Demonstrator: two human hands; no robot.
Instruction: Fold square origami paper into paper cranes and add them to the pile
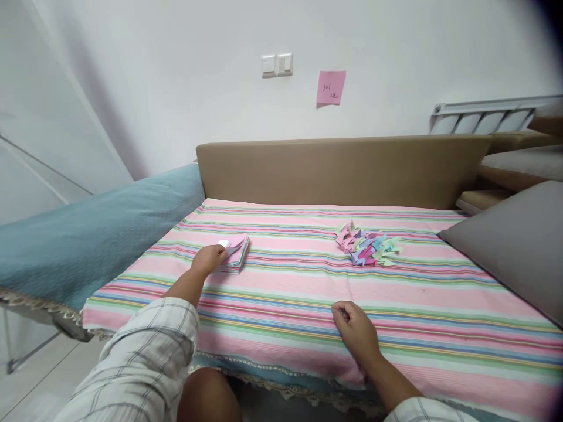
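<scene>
The left hand (210,261) pinches one sheet (234,248) at one paper stack (241,261) on the striped cloth (285,293), while the right hand (358,333), curled closed, lies before one pile (367,247) apparently of folded papers, too jumbled to count.

Left grip (210,259) pinched, right grip (357,331) curled

the left hand (210,259) pinches the colored paper stack (241,253).

Pink sticky note (331,88) on wall (387,53): handwritten "301"; writing below unclear
</scene>
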